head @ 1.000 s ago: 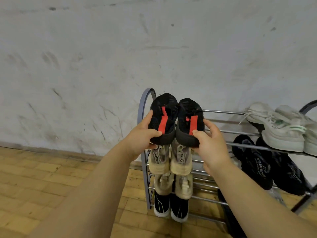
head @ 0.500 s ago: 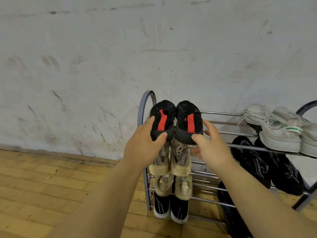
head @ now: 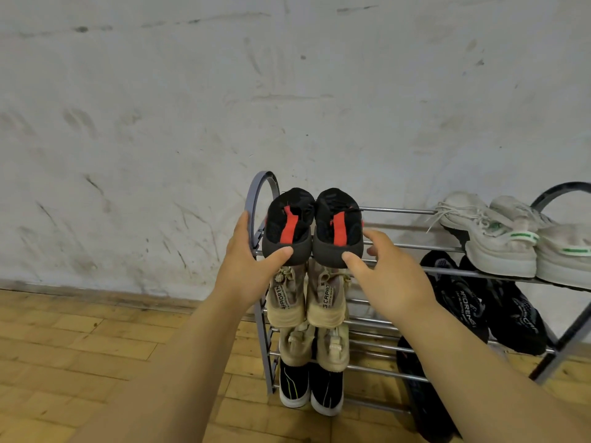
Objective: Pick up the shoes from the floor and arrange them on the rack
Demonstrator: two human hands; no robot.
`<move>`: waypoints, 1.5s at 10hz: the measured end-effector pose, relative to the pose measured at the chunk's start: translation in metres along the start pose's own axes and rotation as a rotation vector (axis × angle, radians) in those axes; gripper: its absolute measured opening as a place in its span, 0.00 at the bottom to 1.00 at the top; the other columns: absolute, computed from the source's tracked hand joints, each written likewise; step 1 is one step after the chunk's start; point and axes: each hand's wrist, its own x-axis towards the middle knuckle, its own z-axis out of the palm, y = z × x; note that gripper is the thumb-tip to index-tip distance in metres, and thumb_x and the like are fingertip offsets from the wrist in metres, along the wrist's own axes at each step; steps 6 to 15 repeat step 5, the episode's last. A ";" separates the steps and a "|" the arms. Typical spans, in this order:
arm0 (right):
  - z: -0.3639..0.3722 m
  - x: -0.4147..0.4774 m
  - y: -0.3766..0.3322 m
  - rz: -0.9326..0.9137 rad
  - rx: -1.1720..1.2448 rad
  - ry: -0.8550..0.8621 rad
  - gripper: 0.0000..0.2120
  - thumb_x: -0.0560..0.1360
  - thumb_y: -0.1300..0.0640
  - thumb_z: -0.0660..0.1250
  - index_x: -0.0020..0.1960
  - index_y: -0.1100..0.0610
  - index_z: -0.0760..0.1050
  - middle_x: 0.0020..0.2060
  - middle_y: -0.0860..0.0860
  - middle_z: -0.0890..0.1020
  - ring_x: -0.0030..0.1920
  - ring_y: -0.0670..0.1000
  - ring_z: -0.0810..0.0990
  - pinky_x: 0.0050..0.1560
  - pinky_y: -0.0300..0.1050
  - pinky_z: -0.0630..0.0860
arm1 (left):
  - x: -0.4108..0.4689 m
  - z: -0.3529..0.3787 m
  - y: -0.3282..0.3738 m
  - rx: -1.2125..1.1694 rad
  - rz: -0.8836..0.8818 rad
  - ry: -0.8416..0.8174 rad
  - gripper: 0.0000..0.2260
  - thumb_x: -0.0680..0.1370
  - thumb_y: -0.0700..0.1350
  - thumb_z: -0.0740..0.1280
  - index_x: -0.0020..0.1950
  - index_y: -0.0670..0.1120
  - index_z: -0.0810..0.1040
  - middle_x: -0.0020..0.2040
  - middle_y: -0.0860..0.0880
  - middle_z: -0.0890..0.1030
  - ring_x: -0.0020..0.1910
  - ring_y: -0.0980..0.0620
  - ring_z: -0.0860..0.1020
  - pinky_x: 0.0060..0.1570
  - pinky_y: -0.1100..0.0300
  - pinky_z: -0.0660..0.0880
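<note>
Where the pair sits: black red-striped knit shoes [head: 289, 228], top tier of grey metal rack [head: 396, 211], left end.
Left hand [head: 252, 270]: spread, thumb on heel.
Right hand [head: 390, 282]: likewise; I judge both are squaring the pair.

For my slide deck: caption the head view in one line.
Left hand and right hand steady black-and-red shoes atop the metal rack, left of white sneakers.
</note>
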 end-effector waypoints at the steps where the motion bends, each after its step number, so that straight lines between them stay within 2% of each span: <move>1: 0.004 0.003 0.001 -0.009 -0.020 0.032 0.31 0.78 0.34 0.63 0.78 0.42 0.63 0.65 0.49 0.81 0.64 0.54 0.79 0.61 0.52 0.77 | 0.001 0.000 -0.001 0.009 0.008 0.013 0.45 0.76 0.58 0.74 0.84 0.61 0.47 0.84 0.57 0.55 0.82 0.49 0.58 0.77 0.44 0.63; 2: 0.008 0.004 0.001 -0.011 -0.023 0.048 0.32 0.78 0.32 0.61 0.79 0.42 0.63 0.63 0.49 0.82 0.62 0.53 0.80 0.62 0.54 0.77 | 0.000 0.000 -0.002 0.011 0.009 0.026 0.44 0.77 0.58 0.74 0.84 0.61 0.48 0.84 0.56 0.56 0.82 0.48 0.59 0.77 0.43 0.64; 3: 0.009 0.004 0.002 -0.011 0.002 0.030 0.32 0.78 0.33 0.62 0.79 0.42 0.62 0.67 0.50 0.80 0.66 0.54 0.78 0.65 0.55 0.75 | -0.002 0.001 0.000 0.027 -0.006 0.032 0.44 0.77 0.59 0.73 0.84 0.60 0.48 0.84 0.55 0.57 0.81 0.47 0.61 0.77 0.43 0.65; 4: 0.004 -0.001 0.005 -0.045 0.003 0.010 0.35 0.77 0.33 0.64 0.80 0.42 0.61 0.74 0.49 0.74 0.74 0.54 0.71 0.71 0.55 0.70 | -0.011 0.005 0.005 0.184 0.044 0.064 0.43 0.78 0.59 0.72 0.84 0.58 0.49 0.82 0.50 0.57 0.80 0.46 0.61 0.74 0.47 0.65; 5: -0.008 -0.004 0.011 -0.100 -0.095 0.032 0.37 0.76 0.32 0.65 0.80 0.44 0.61 0.77 0.49 0.69 0.77 0.53 0.65 0.75 0.53 0.63 | -0.024 0.010 0.016 0.467 0.252 0.148 0.40 0.77 0.59 0.71 0.83 0.56 0.52 0.80 0.46 0.57 0.79 0.43 0.57 0.74 0.44 0.64; 15: -0.008 -0.004 0.011 -0.100 -0.095 0.032 0.37 0.76 0.32 0.65 0.80 0.44 0.61 0.77 0.49 0.69 0.77 0.53 0.65 0.75 0.53 0.63 | -0.024 0.010 0.016 0.467 0.252 0.148 0.40 0.77 0.59 0.71 0.83 0.56 0.52 0.80 0.46 0.57 0.79 0.43 0.57 0.74 0.44 0.64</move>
